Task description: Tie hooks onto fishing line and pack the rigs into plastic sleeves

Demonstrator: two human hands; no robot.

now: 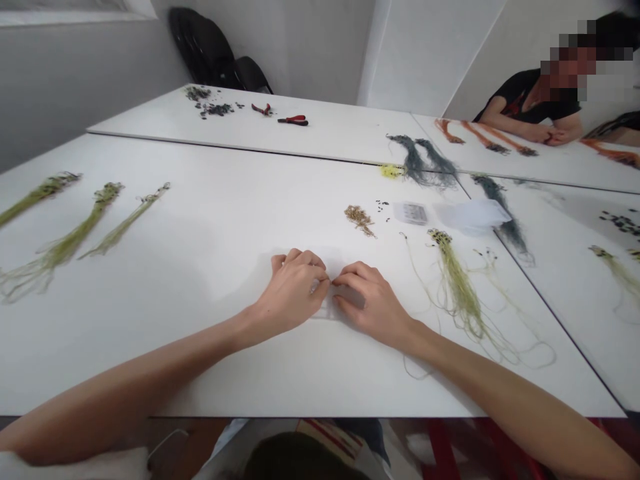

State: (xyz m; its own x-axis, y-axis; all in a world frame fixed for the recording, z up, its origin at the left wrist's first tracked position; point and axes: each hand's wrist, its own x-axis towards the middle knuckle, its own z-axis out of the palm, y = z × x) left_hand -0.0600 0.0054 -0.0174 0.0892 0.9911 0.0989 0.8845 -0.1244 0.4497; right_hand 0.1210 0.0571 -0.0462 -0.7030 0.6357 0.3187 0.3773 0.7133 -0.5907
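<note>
My left hand (295,290) and my right hand (370,297) meet just above the white table (215,220), fingertips almost touching. Curled fingers on the left close on something too small to make out. On the right, the forefinger pinches at the same spot, its thumb showing a little below. A pale, see-through sheet or bag (326,311) seems to lie under the hands, mostly hidden. Right of my right hand lies a bundle of yellow-green cords (460,287) with dark ends. A heap of small gold-coloured pieces (358,219) sits beyond the hands.
Several yellow-green cord bundles (83,230) lie at left. Small black pieces (383,207), a clear packet (411,213) and dark green bundles (413,160) are farther off. Pliers (294,121) rest at the back. A person (535,110) sits by orange cords (483,137).
</note>
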